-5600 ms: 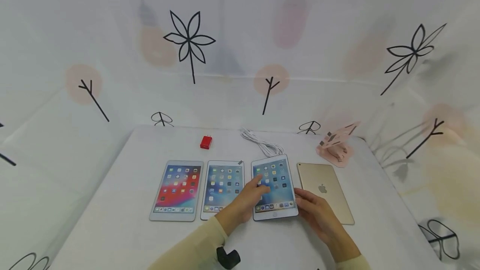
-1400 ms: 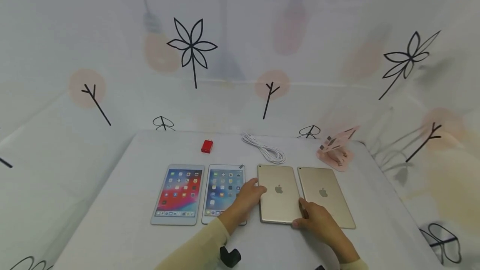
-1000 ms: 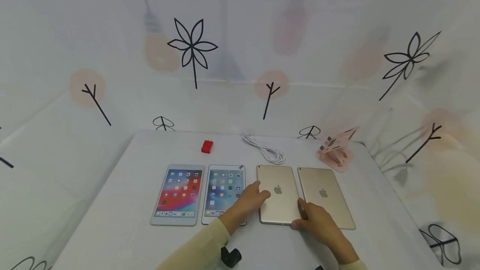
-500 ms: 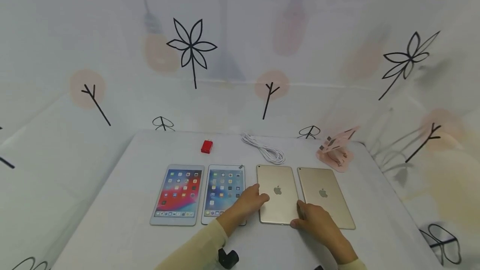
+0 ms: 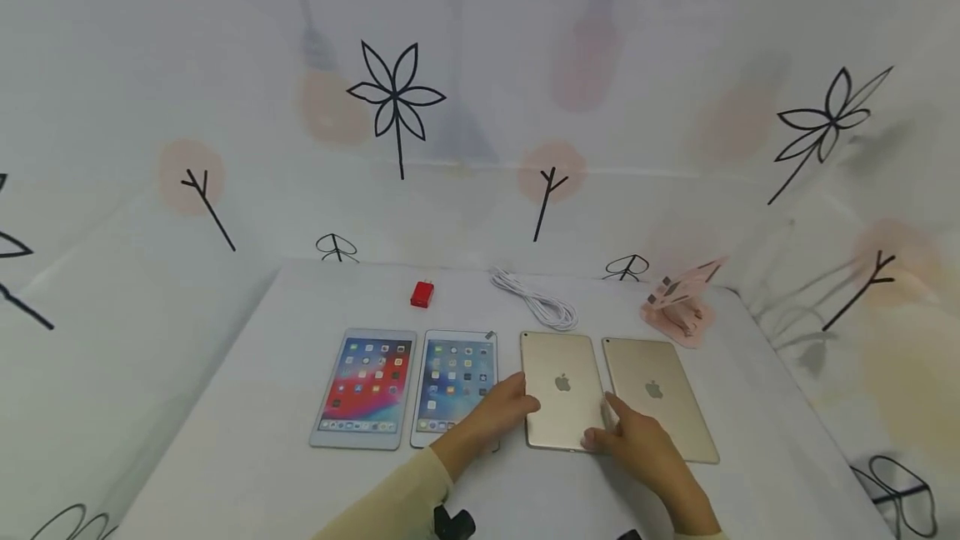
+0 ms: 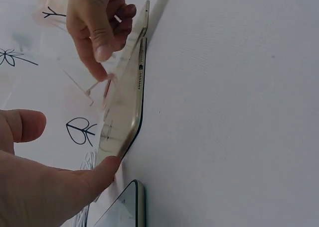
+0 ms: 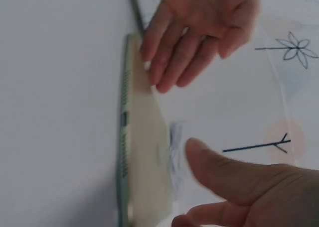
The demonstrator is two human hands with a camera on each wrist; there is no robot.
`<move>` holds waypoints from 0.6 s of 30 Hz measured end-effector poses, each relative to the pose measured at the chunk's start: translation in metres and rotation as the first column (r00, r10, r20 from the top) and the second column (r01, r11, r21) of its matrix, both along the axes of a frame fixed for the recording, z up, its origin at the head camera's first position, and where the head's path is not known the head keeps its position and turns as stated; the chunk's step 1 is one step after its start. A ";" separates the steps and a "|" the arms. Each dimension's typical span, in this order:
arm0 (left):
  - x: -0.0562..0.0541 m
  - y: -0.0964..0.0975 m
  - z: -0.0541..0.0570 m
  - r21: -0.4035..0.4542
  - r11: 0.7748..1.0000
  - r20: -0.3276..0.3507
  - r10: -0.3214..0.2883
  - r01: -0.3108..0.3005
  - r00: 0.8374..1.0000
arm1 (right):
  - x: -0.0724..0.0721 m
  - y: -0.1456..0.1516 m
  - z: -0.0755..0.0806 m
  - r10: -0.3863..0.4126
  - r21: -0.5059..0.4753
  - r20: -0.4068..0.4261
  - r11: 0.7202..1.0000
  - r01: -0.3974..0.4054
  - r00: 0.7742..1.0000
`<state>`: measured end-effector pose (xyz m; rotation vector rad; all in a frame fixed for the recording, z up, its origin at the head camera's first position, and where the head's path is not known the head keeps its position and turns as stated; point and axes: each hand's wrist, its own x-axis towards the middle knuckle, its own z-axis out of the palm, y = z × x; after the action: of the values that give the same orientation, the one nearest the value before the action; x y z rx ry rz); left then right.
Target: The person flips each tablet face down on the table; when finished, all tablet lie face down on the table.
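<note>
A gold tablet [image 5: 562, 357] lies back side up on the white table, third from the left, its apple logo showing. My left hand [image 5: 504, 408] is at its left edge, fingertips touching the side and thumb raised, as the left wrist view shows. Over its lower right corner hovers my right hand [image 5: 637, 442], with thumb [image 7: 209, 165] and fingers spread apart from the tablet. A second gold tablet [image 5: 663, 382] lies back up just to the right. Two tablets to the left show lit screens: one with a red and blue picture [image 5: 367, 386], one blue [image 5: 457, 373], partly behind my left forearm.
Behind the tablets lie a red charger plug [image 5: 422, 294] and a coiled white cable [image 5: 543, 307]. At the back right stands a pink folding stand [image 5: 681, 311]. A patterned cloth wall [image 5: 480, 215] encloses the table's back and sides.
The third tablet was held screen up earlier; it was turned over and now lies back up. My right hand has just loosened from its lower right corner.
</note>
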<state>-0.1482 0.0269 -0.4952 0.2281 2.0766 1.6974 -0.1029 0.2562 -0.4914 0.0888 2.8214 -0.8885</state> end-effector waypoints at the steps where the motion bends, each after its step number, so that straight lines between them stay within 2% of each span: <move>1: 0.002 -0.002 0.000 0.012 1.000 0.015 0.017 -0.017 1.000 | 0.000 -0.001 0.002 -0.011 -0.041 0.008 0.999 0.011 1.000; 3: 0.005 -0.007 0.001 0.041 0.997 0.051 0.069 -0.071 0.996 | -0.001 -0.005 0.007 0.005 -0.127 -0.002 0.992 -0.005 1.000; 5: 0.007 -0.016 0.004 0.071 0.988 0.081 0.133 -0.139 0.988 | -0.004 -0.012 0.011 0.039 -0.256 -0.012 0.966 -0.041 0.999; 7: 0.006 -0.029 0.007 0.090 0.976 0.098 0.188 -0.197 0.977 | -0.008 -0.021 0.013 0.079 -0.391 -0.008 0.917 -0.076 0.997; 9: 0.004 -0.043 0.009 0.087 0.966 0.082 0.238 -0.244 0.968 | -0.012 -0.033 0.013 0.103 -0.505 0.002 0.859 -0.088 0.995; 10: 0.003 -0.050 0.010 0.070 0.961 0.071 0.262 -0.267 0.962 | -0.014 -0.039 0.013 0.110 -0.548 0.010 0.832 -0.087 0.994; 12: 0.000 -0.064 0.011 0.014 0.947 0.038 0.321 -0.321 0.946 | -0.017 -0.052 0.011 0.118 -0.598 0.024 0.797 -0.081 0.993; 15: -0.002 -0.081 0.011 -0.070 0.912 -0.016 0.404 -0.404 0.914 | -0.021 -0.070 0.008 0.096 -0.610 0.041 0.791 -0.052 0.994; 18: -0.002 -0.093 0.010 -0.099 0.883 -0.033 0.458 -0.459 0.888 | -0.026 -0.083 0.006 0.077 -0.611 0.046 0.791 -0.033 0.996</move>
<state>-0.1497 -0.0659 -0.4853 -0.3206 2.3501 1.8315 -0.1284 0.1731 -0.4857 -0.0533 2.3144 -1.6922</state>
